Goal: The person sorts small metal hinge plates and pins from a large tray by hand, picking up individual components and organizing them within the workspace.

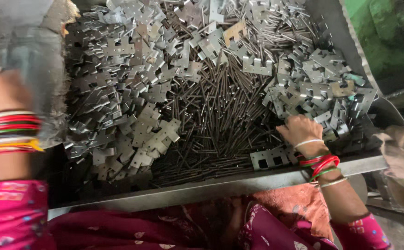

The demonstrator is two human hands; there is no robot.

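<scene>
A wide, shallow grey metal tray (pixel 239 183) is seen from above, filled with stamped, notched silver-grey sheet-metal plates (pixel 132 106) and a dense bed of thin dark steel pins (pixel 216 111). The plates are heaped in two masses: a large one from nine to twelve o'clock of the tray and a smaller one (pixel 317 88) toward two and three o'clock, with the pins spread between them through the centre and down to six o'clock. The right hand (pixel 300 130) is laid palm down at about four o'clock, its fingers curled onto the lower edge of the smaller heap; whether a plate is actually gripped beneath them cannot be told. A single flat plate with square cut-outs (pixel 269 159) lies just beside that hand at its seven o'clock, close to the tray's near rim. Red, green and white bangles (pixel 321 164) are worn on the right wrist. The left hand is blurred and mostly cut off at nine o'clock, only the forearm with striped bangles (pixel 8 132) being shown, so its grip cannot be told.
</scene>
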